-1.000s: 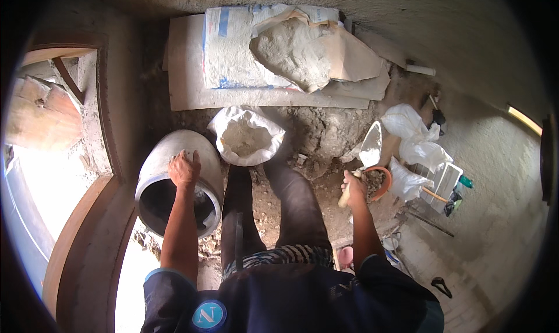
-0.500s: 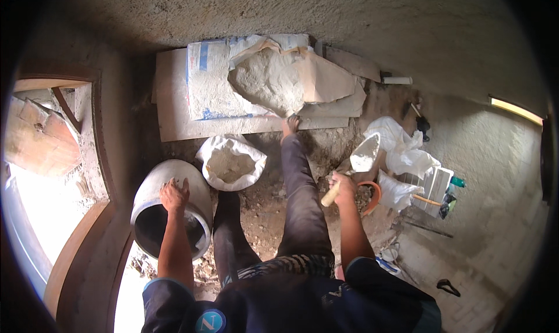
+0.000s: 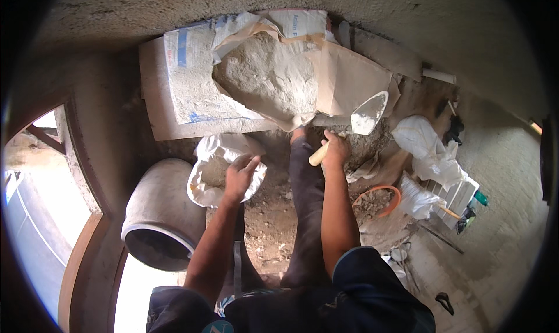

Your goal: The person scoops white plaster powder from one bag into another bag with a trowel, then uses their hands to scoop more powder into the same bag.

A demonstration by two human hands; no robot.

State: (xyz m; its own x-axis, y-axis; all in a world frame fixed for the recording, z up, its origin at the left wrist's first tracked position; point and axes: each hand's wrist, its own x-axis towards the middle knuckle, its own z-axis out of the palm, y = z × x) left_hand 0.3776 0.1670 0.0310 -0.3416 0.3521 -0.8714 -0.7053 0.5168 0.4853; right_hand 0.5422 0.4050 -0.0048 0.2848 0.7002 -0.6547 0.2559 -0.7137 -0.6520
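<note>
The trowel [image 3: 375, 104] is in the person's right hand [image 3: 335, 150], which is clamped around its pale handle; the pointed blade, with white powder on it, is held out ahead and to the right of the hand. Closest in are the person's dark shirt [image 3: 279, 312] and, well to the right on the floor, a dark looped object [image 3: 444, 302]. Farther out on the left, a grey round drum [image 3: 166, 193] lies tilted, its dark mouth turned toward the person. To the right, an orange rim [image 3: 397, 200] curves around some rubble, with white plastic bags [image 3: 425, 149] beside it.

The left hand [image 3: 240, 178] is over the white sack [image 3: 224, 142], thumb and fingers apart and nothing seen gripped; I cannot tell whether it touches the sack. Greyish powder shows in the sack's open mouth, which is near the drum. Between the hands, one foot [image 3: 299, 132] stands at the near edge of a large torn-open paper sack [image 3: 343, 79]. Pale powder [image 3: 262, 71] fills the tear. The trowel's blade overlaps the sack's near right part in view; contact cannot be told. Cardboard [image 3: 152, 100] lies underneath. Farthest away, a rough wall [image 3: 466, 36] rises behind it all.
</note>
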